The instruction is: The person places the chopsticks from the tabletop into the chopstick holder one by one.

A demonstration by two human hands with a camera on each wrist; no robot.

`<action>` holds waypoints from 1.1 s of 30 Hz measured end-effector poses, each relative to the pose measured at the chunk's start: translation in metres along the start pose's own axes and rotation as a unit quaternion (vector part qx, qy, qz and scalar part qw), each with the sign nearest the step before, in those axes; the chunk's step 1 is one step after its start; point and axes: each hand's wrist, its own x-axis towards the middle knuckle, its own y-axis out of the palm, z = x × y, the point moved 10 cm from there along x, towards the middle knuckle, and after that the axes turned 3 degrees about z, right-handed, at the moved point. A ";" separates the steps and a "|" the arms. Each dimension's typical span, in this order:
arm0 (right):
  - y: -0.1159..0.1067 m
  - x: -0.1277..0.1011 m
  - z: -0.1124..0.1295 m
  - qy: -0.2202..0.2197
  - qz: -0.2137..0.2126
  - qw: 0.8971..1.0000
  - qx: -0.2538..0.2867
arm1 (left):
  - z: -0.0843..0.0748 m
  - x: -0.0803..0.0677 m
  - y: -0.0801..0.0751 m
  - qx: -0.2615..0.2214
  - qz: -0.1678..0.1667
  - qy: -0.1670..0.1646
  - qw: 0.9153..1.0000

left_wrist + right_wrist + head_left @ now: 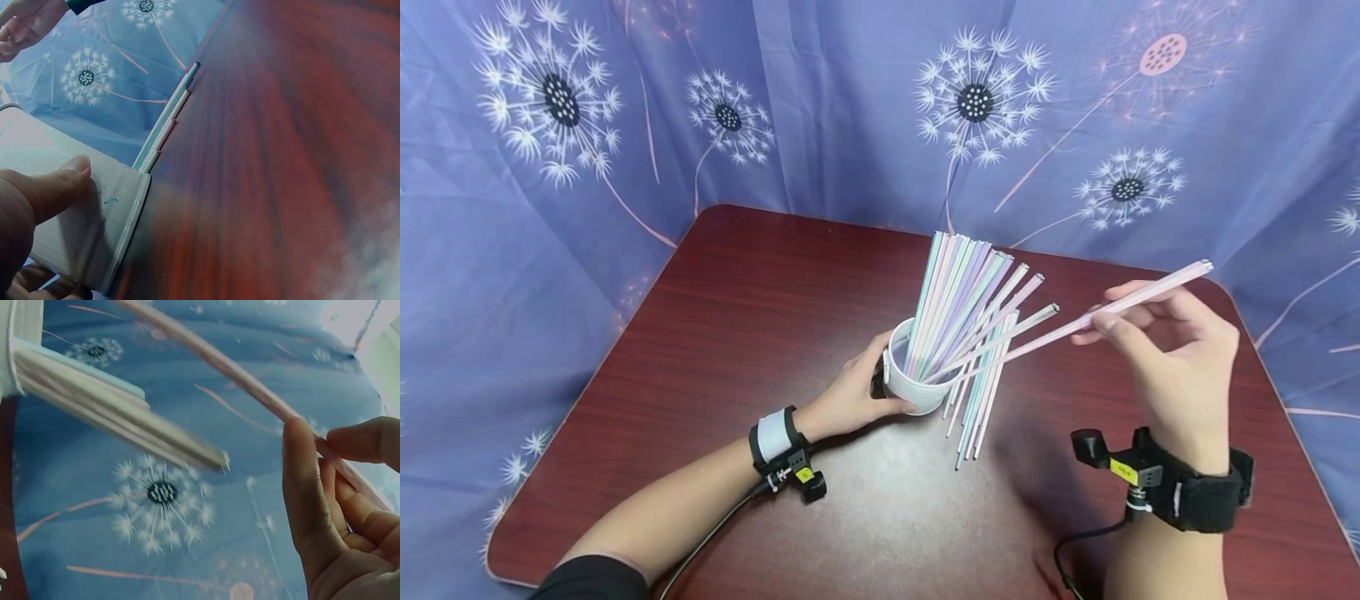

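Observation:
My left hand (pixel 853 392) grips a white cup (pixel 917 396) from its left side, thumb across the front. Inside the cup, a bundle of long pastel straws (pixel 951 308) leans to the right, in pink, mint, lilac and white. My right hand (pixel 1187 350) pinches a pink straw (pixel 1168 283) between thumb and fingers, right of the cup. This straw slants down leftward, its lower end overlapping the cup's rim in the head view. The right wrist view shows the thumb and index finger on the pink straw (pixel 219 359).
Several loose straws (pixel 981 417) lie on the table just right of the cup. The dark red wooden table (pixel 760 317) has rounded corners. A blue curtain (pixel 850 108) with dandelion prints hangs behind it. Cables run from both wrist cameras.

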 end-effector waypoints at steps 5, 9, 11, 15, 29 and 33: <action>0.021 -0.005 -0.010 0.040 0.038 0.994 -0.093 | 0.002 -0.001 0.001 0.002 -0.003 -0.006 1.000; 0.034 -0.007 -0.020 0.065 0.073 0.985 -0.139 | 0.003 -0.002 0.002 0.005 -0.004 -0.011 1.000; 0.039 -0.009 -0.023 0.076 0.096 0.979 -0.163 | 0.002 -0.002 0.002 0.004 -0.004 -0.009 1.000; 0.043 -0.012 -0.030 0.104 0.130 0.954 -0.248 | 0.000 0.000 0.001 -0.007 -0.003 -0.003 1.000; 0.048 -0.011 -0.067 0.132 0.163 0.888 -0.409 | 0.002 0.000 0.001 -0.005 0.000 -0.006 1.000; 0.046 -0.010 -0.071 0.124 0.181 0.871 -0.439 | 0.002 0.000 0.001 -0.007 0.004 -0.008 1.000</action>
